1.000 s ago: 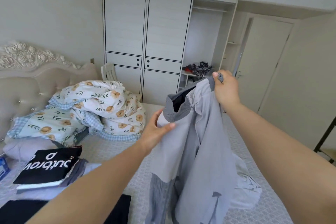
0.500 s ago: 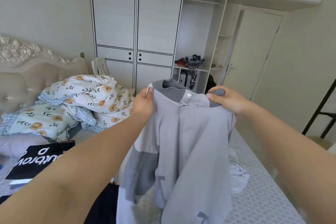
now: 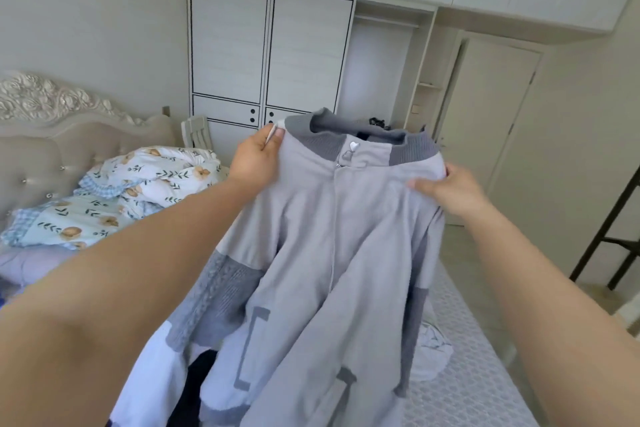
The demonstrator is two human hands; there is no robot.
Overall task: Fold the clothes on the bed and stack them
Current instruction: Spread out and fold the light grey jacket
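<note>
Both forearms were bare from the frame's lower corners to the wrists, with no sleeve over either. The left hand (image 3: 254, 159) and right hand (image 3: 453, 192) wore nothing. One left fingernail was long and pale.

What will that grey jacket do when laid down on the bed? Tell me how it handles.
The grey jacket is probably floppy: it hangs in loose folds below the left hand and right hand. Its sleeves dangle, so they will likely sprawl and need straightening. It looks fairly thick, maybe fleecy, so likely not slippery in the grip.
</note>
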